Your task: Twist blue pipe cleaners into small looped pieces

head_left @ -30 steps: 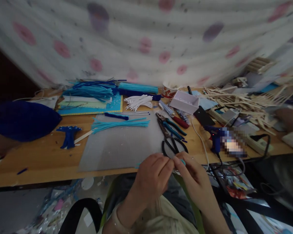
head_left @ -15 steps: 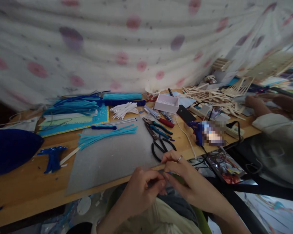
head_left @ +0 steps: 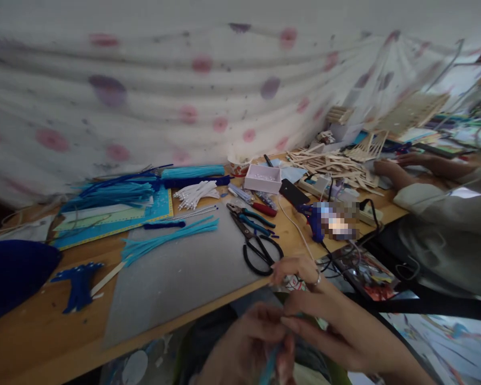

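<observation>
Below the table's front edge, my left hand point(head_left: 256, 334) and my right hand point(head_left: 324, 313) meet in front of my lap. A light blue pipe cleaner point(head_left: 270, 365) hangs down from the left fingers, blurred by motion. My right thumb and forefinger pinch at its upper part, while the other right fingers are raised and a ring shows. Most of the strip is hidden by the fingers. Nearest to my hands on the grey mat point(head_left: 176, 283) are black-handled scissors point(head_left: 258, 246) and blue-handled pliers point(head_left: 252, 216). Light blue pipe cleaners point(head_left: 168, 239) lie across the mat's far side.
Bundled white stems point(head_left: 196, 193), a pale bead box point(head_left: 263, 178), a dark phone point(head_left: 294, 192) and a blue glue gun point(head_left: 315, 220) are farther back. Dark blue pieces point(head_left: 80, 283) lie left. Wooden sticks point(head_left: 328, 163) are piled at right, near another person's hand point(head_left: 390, 170).
My hands have moved lower and nearer to me, and the light blue pipe cleaner now shows between them. The whole view has shifted, with the table items sitting farther left.
</observation>
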Tool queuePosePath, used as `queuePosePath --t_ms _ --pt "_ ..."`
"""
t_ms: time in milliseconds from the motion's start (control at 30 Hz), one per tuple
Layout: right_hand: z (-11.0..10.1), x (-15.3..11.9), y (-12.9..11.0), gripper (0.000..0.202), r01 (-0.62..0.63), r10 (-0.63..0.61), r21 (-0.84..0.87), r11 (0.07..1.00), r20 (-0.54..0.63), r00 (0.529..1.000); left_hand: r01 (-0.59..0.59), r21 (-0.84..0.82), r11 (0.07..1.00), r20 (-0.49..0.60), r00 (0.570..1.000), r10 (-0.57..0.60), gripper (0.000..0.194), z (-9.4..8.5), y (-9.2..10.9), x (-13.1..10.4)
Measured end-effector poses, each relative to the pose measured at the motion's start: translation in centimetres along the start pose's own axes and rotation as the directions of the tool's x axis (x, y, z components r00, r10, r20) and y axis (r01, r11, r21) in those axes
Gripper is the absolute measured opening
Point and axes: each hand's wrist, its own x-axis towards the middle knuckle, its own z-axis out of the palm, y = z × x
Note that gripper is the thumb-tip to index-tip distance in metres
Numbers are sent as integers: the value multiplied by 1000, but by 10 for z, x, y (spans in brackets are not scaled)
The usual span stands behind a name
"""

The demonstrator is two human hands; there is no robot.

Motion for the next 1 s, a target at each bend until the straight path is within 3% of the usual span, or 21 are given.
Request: queuePosePath --t_ms 67,133,200,300,367,467,567,633,700,767,867,1000 --pt "3 0 7 11 -75 75 0 997 -65 995 -11 18 1000 -57 998 12 45 -6 20 0" --pt "10 1 16 10 -162 162 6 987 -138 977 -64 257 964 -184 976 114 35 -11 43 -4" --pt "17 4 27 12 -250 253 43 967 -223 942 -107 621 776 -240 917 319 22 -15 61 -9" --pt "27 11 43 19 -330 364 159 930 -296 883 -146 897 417 -92 861 500 28 -21 74 -16" --pt "32 16 51 23 -360 428 266 894 -276 861 -179 943 281 -4 838 546 28 -26 76 -19" --pt "35 24 58 29 -393 507 428 814 -193 840 -186 968 166 52 801 596 29 -36 76 -27" --pt "35 29 60 32 -414 546 517 749 -127 828 -211 962 173 80 825 559 37 -43 78 -35" --pt "36 32 59 34 -422 564 556 716 -104 819 -223 953 206 83 844 530 35 -45 81 -38" --pt "36 34 57 36 -437 586 592 677 -74 807 -228 957 182 100 842 531 29 -45 85 -39" --pt "37 36 55 40 -454 604 617 643 -42 796 -231 971 67 157 820 550 28 -43 87 -39" --pt "37 38 51 41 -467 612 639 611 -8 791 -212 959 -186 281 781 558 30 -41 90 -36" --pt "38 40 47 38 -505 639 686 524 76 766 -178 878 -443 432 691 579 25 -41 92 -34"
